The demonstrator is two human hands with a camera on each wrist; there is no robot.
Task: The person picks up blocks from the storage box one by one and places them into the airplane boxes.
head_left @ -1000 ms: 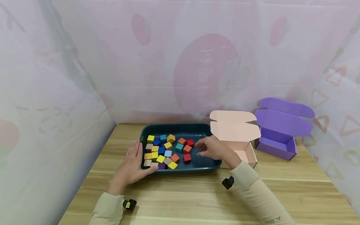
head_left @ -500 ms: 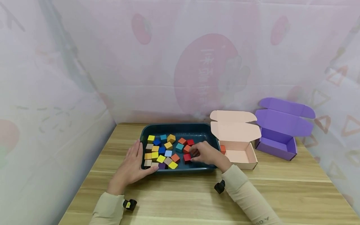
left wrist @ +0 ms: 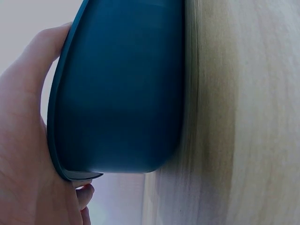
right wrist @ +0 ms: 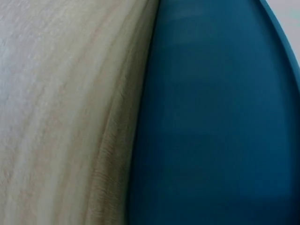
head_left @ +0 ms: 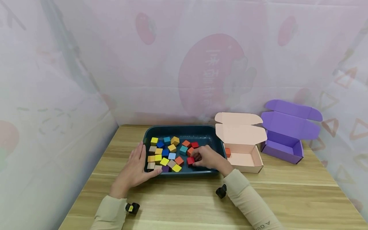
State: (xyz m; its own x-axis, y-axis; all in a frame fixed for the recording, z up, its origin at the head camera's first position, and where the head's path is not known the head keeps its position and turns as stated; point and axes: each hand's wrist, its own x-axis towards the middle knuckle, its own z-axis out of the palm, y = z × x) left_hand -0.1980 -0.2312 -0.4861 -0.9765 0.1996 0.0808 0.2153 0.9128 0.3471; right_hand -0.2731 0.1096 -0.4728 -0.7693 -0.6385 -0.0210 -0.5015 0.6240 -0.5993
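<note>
Near the middle of the tray (head_left: 207,140), the fingers of the right hand (head_left: 211,158) are curved at a red block (head_left: 190,161), the thumb close at its right side; I cannot tell if they pinch it. This block lies in the tray, just beside an orange block (head_left: 190,151). I judge it as painted wood: light, stiff, hard to break, perhaps slightly slippery, so two opposite side faces are the good place to hold. At the tray's left end rests the left hand (head_left: 132,169), its fingers straight and close together, the thumb spread along the front rim. Further right stand a pink box (head_left: 242,132), with another orange block (head_left: 227,152) inside, and a purple box (head_left: 281,157); both seem thin card, which can bend. On them I read no label. On the right sleeve (head_left: 250,198) the letter A is clear, the rest not; the pale signs on the wall cloth (head_left: 158,70) I cannot read
</note>
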